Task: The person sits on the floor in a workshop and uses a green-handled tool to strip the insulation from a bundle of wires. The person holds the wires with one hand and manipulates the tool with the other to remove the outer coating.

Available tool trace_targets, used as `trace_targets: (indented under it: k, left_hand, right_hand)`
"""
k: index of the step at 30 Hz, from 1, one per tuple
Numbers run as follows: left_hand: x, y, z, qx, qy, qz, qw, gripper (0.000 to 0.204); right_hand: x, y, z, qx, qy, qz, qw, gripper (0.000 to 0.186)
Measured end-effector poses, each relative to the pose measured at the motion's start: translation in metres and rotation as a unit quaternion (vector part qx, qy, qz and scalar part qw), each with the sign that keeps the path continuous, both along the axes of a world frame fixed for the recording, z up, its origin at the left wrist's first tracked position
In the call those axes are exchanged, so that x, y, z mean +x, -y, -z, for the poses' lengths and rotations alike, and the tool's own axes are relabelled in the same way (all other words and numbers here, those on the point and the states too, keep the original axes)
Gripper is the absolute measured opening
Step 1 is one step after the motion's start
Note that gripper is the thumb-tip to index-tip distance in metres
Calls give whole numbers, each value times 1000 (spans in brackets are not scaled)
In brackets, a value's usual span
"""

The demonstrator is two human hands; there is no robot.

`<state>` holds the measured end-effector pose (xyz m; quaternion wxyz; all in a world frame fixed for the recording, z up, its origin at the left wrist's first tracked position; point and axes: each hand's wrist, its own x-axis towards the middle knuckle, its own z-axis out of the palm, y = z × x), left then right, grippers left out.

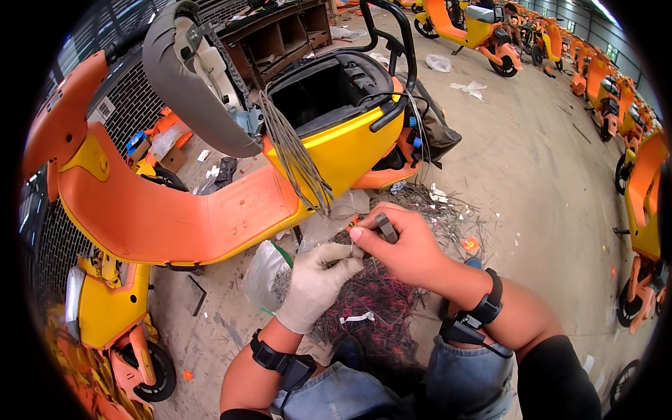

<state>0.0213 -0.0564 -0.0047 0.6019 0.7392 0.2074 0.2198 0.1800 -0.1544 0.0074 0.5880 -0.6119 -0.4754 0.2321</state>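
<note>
My left hand (318,283), in a white glove, is closed with thumb and forefinger pinched on what looks like a thin wire (352,243). Just to its upper right, my bare right hand (400,241) is closed round a dark grey, blocky tool (386,228). A small orange piece (353,222) shows by its fingertips; whether it belongs to the tool, I cannot tell. Both hands nearly meet above a heap of dark and reddish clippings (378,301). Beyond them, a bundle of grey wires (290,150) hangs over the side of an orange and yellow scooter (350,150).
The scooter's grey seat (175,77) is tipped up above an open compartment (315,98). A clear plastic bag (262,269) lies left of my gloved hand. Another scooter (115,301) stands at the left, and several more line the right side. Scraps litter the concrete floor (532,175).
</note>
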Motion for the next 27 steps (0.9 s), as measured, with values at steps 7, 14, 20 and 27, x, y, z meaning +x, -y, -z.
trace_targets:
  k: [7,14,20,27]
  left_hand:
    - [0,0,-4,10,16,-8,1000,30]
    - [5,1,0,60,-42,-10,997,20]
    - [10,0,-2,-84,-25,-9,996,20]
    - [11,-2,7,12,-27,40,999,27]
  right_hand:
    - [2,1,0,43,40,41,997,28]
    - [5,6,4,29,73,19,997,27]
    - [5,4,-1,14,49,7,999,21]
    - [6,0,3,12,67,27,997,24]
